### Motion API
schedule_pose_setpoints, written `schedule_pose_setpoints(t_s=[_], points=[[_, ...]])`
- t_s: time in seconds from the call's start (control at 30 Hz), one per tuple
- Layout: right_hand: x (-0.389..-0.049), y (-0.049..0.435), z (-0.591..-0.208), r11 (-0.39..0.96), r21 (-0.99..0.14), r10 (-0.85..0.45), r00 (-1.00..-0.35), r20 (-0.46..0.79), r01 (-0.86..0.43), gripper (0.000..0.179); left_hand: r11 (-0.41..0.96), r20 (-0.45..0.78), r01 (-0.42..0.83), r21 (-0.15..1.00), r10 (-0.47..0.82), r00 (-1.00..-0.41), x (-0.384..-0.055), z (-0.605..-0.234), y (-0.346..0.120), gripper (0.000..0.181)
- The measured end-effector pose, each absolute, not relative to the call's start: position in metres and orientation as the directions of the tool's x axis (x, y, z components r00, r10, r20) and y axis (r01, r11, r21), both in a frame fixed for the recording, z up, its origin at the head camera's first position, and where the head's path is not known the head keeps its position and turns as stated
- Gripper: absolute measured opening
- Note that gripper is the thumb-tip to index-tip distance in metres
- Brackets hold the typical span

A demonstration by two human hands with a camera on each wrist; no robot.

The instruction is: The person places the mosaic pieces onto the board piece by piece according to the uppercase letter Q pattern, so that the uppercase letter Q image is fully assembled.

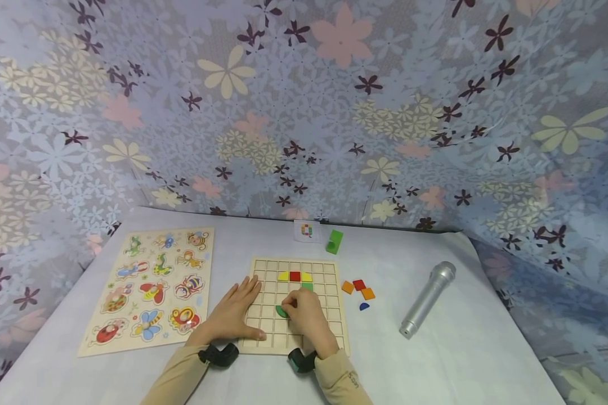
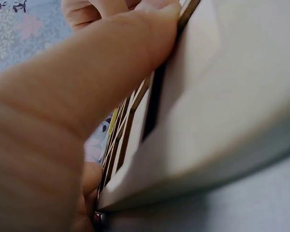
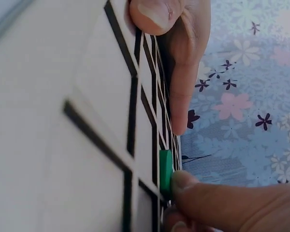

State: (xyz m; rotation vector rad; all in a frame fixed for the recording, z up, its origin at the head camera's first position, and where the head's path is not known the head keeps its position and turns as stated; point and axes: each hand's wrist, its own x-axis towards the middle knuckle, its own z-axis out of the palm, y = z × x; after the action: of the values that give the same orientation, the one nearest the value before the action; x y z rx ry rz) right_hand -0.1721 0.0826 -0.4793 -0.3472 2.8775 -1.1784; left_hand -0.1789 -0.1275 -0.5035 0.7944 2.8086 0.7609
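A wooden grid board (image 1: 334, 326) lies in front of me. My left hand (image 1: 234, 312) rests on its left side with fingers spread; its thumb presses the board near the front in the left wrist view. My right hand (image 1: 306, 316) pinches a green round-edged puzzle piece (image 1: 281, 311) between thumb and fingers, at a middle square. Up close in the right wrist view, the green piece (image 3: 165, 169) is against the grid. Farther back on the board, a red square (image 1: 295, 276) sits between two yellow pieces (image 1: 283, 276), with a green square (image 1: 307, 287) below the right one.
Right of the board lie orange squares (image 1: 367, 293), a red square (image 1: 359, 285) and a blue half-round piece (image 1: 364, 306). Behind are a pattern card (image 1: 307, 230) and green pieces (image 1: 336, 241). An insect puzzle (image 1: 147, 287) lies left, a silver microphone-shaped object (image 1: 428, 299) right.
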Motion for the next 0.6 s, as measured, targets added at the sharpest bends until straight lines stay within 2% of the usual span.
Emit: schedule_pose_setpoints(t_s=[0.13, 0.23, 0.43, 0.6], points=[[-0.175, 0.092, -0.48, 0.626, -0.757, -0.192, -0.978, 0.081, -0.186, 0.005, 0.733, 0.014, 0.46, 0.501, 0.524, -0.852, -0.179, -0.504, -0.127, 0.117], [-0.181, 0.108, -0.479, 0.529, -0.84, -0.129, -0.99, 0.061, -0.12, 0.011, 0.733, 0.007, 0.456, 0.505, 0.525, -0.851, -0.179, -0.504, -0.126, 0.118], [-0.193, 0.163, -0.476, 0.397, -0.916, 0.134, -0.991, -0.002, 0.055, 0.026, 0.732, 0.005, 0.457, 0.506, 0.527, -0.85, -0.179, -0.502, -0.125, 0.118], [-0.191, 0.201, -0.477, 0.445, -0.877, 0.362, -0.932, -0.007, 0.179, 0.032, 0.736, 0.004, 0.453, 0.504, 0.522, -0.853, -0.178, -0.501, -0.127, 0.117]])
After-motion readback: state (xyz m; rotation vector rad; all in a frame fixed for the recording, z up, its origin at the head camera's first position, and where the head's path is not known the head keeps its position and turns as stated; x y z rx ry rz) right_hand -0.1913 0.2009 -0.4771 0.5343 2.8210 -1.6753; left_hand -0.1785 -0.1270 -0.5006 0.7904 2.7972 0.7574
